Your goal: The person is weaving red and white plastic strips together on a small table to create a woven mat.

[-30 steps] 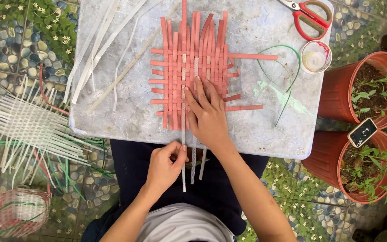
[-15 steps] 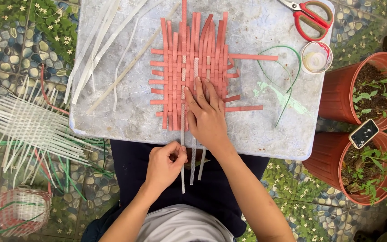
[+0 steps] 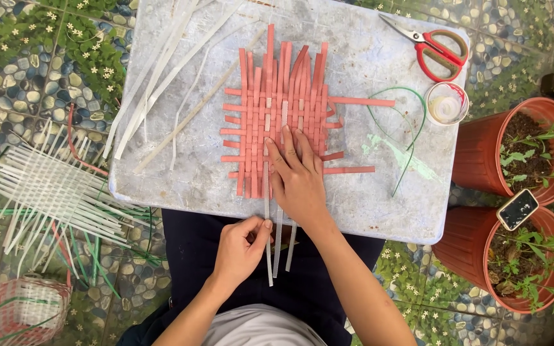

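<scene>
A woven mat of salmon-pink strips (image 3: pixel 277 109) lies on a grey-white table (image 3: pixel 367 198). Three white strips run down through the weave and hang over the table's near edge. My right hand (image 3: pixel 299 176) lies flat on the mat's lower part, fingers spread, pressing it down. Below the table edge, my left hand (image 3: pixel 242 247) pinches the leftmost white strip (image 3: pixel 268 250) between thumb and fingers.
Loose white strips (image 3: pixel 155 77) lie at the table's left. Red-handled scissors (image 3: pixel 434 48), a tape roll (image 3: pixel 447 102) and green wire (image 3: pixel 411 128) are at the right. Two terracotta pots (image 3: pixel 482 160) stand to the right; a white woven piece (image 3: pixel 52 192) and small basket (image 3: pixel 30 314) lie on the ground left.
My left hand has shifted slightly on the white strip; my right hand stays pressed on the mat.
</scene>
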